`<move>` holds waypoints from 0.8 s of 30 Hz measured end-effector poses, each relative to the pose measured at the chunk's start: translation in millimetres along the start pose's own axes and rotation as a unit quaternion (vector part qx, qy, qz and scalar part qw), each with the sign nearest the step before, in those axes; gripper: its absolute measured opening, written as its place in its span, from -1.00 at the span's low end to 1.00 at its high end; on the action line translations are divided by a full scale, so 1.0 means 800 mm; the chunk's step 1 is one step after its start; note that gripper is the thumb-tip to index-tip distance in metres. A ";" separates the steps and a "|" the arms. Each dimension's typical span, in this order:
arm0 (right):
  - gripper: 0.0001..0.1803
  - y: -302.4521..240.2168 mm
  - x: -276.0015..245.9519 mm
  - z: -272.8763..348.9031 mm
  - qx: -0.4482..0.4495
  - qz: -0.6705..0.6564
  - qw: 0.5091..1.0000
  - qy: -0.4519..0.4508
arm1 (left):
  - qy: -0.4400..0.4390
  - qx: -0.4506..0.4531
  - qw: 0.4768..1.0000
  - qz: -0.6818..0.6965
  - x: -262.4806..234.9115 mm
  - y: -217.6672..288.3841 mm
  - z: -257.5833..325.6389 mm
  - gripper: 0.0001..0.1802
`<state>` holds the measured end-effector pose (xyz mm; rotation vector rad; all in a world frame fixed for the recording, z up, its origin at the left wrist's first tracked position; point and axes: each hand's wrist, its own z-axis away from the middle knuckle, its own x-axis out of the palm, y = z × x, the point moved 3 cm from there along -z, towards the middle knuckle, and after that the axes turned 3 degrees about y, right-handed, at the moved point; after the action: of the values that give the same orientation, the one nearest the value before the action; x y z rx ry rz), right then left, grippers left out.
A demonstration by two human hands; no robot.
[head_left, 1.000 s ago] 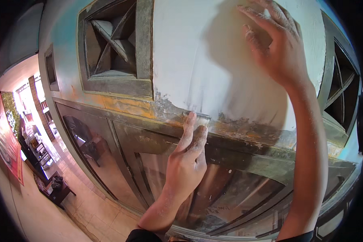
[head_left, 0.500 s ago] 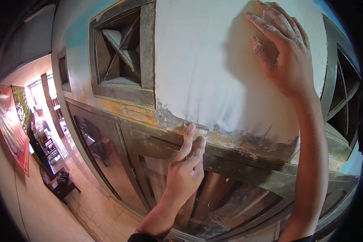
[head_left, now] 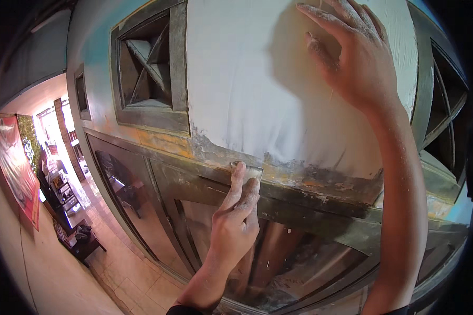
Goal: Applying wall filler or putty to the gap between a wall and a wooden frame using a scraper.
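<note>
My left hand (head_left: pixel 235 218) grips a small flat scraper (head_left: pixel 254 172), its fingers laid along the blade and pale with dust. The blade is at the ragged lower border of the white plaster (head_left: pixel 231 79), over the top of a dark wooden frame (head_left: pixel 320 218). Fingers cover much of the scraper, so its full shape is hidden. Higher up on the right, my right hand (head_left: pixel 358 58) has its fingers spread, coated in white powder, and holds nothing. It is raised at the plaster and casts a shadow there; whether the fingertips touch cannot be made out.
Wooden vents with crossed slats flank the plaster, one on the left (head_left: pixel 151 68) and one on the right (head_left: pixel 444 113). Glass panes (head_left: pixel 299 262) sit below the frame. At the far left, a tiled passage (head_left: pixel 126 273) runs past a red banner (head_left: pixel 16 168) and a dark low table (head_left: pixel 84 244).
The view has shifted slightly, so the wall appears further left. My left hand has drawn the scraper a little downward from the plaster border. My right hand keeps roughly its place and pose.
</note>
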<state>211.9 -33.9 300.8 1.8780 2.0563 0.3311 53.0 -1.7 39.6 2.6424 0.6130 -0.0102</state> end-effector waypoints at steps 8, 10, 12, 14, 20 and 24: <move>-0.49 0.006 0.000 0.005 0.004 -0.010 1.000 0.018 | 0.015 0.037 0.999 0.001 0.006 -0.009 -0.005 -0.53; -0.50 0.007 0.000 0.006 0.001 -0.008 1.000 0.018 | 0.011 0.032 0.999 0.004 0.004 -0.004 -0.004 -0.52; -0.50 0.008 0.001 0.006 0.004 -0.004 1.000 0.011 | 0.007 0.026 1.000 0.006 0.002 -0.004 -0.006 -0.52; -0.50 0.008 0.000 0.006 0.003 -0.010 1.000 0.013 | 0.006 0.037 0.999 0.013 0.001 -0.006 -0.012 -0.51; -0.50 0.003 -0.001 0.003 0.013 -0.015 1.000 0.008 | 0.014 0.047 0.999 -0.018 0.004 0.001 -0.004 -0.55; -0.52 0.008 0.002 0.008 0.001 -0.030 0.999 0.030 | 0.022 0.059 0.998 0.012 0.005 -0.008 -0.008 -0.56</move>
<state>220.2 -31.9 297.2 1.8246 2.1479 0.3729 53.0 7.9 42.1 2.7703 0.6142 0.0204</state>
